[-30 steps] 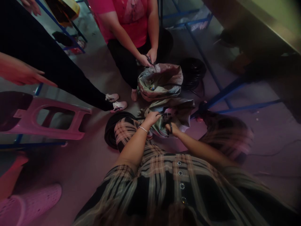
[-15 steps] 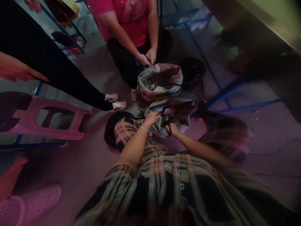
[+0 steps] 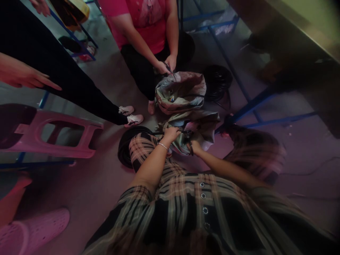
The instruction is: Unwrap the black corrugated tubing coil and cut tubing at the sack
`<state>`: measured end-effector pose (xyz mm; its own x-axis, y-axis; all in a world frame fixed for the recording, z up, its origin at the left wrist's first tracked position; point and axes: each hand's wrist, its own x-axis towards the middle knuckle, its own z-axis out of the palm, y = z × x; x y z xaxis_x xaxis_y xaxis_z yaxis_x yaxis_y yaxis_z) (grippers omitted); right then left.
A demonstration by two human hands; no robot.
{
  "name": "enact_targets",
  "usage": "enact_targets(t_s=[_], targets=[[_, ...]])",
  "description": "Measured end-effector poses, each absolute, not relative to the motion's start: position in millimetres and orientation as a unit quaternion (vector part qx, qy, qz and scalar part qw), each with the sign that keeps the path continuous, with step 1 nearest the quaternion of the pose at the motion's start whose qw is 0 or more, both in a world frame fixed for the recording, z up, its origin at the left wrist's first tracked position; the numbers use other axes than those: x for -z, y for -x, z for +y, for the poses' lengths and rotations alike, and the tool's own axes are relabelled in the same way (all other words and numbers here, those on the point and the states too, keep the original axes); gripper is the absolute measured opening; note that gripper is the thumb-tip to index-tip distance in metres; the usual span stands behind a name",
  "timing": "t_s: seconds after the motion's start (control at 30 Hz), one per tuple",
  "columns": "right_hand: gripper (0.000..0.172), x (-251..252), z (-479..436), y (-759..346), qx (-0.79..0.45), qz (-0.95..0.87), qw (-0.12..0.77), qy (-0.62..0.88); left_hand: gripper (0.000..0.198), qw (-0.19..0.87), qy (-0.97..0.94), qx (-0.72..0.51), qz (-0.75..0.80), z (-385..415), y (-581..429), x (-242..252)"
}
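Observation:
My left hand (image 3: 171, 135) is closed around a thin black cable that runs to a black cable coil (image 3: 124, 147) on the floor by my left knee. My right hand (image 3: 193, 145) is closed on black scissors (image 3: 189, 139), whose blades meet the cable just over an open crumpled bag (image 3: 205, 125). A second open bag (image 3: 183, 92) stands behind it. Both hands hover over the near bag's mouth, close together.
A person in a pink shirt crouches opposite, both hands (image 3: 166, 66) on a small dark tool above the far bag. Another person's hand (image 3: 21, 75) reaches in from the left. A pink plastic stool (image 3: 57, 132), a black coil (image 3: 217, 81) and blue frame bars (image 3: 255, 102) surround me.
My hands stayed almost in place; the right one with the scissors shifted slightly down and left. The other person's hand on the left drew back, then stretched out again.

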<state>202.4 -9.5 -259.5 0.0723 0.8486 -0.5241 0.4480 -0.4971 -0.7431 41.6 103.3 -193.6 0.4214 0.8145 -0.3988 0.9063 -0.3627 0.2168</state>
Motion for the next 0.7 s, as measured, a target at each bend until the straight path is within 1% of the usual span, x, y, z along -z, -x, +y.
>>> enact_targets(t_s=[0.17, 0.33, 0.5, 0.6, 0.7], targets=[[0.018, 258, -10, -200, -0.483, -0.474, 0.146, 0.721, 0.039, 0.208, -0.816, 0.124, 0.525, 102, -42, 191], [0.015, 257, -10, -199, -0.472, -0.475, 0.132, 0.730, 0.038, 0.212, -0.808, 0.128, 0.534, 102, -42, 190], [0.014, 257, -10, -199, -0.498, -0.434, 0.175, 0.730, 0.039, 0.211, -0.805, 0.124, 0.540, 105, -41, 192], [0.013, 252, -10, -198, -0.514, -0.404, 0.208, 0.727, 0.039, 0.219, -0.802, 0.100, 0.547, 108, -39, 194], [0.009, 243, -11, -196, -0.553, -0.364, 0.243, 0.709, 0.039, 0.227, -0.799, 0.067, 0.553, 110, -37, 197]])
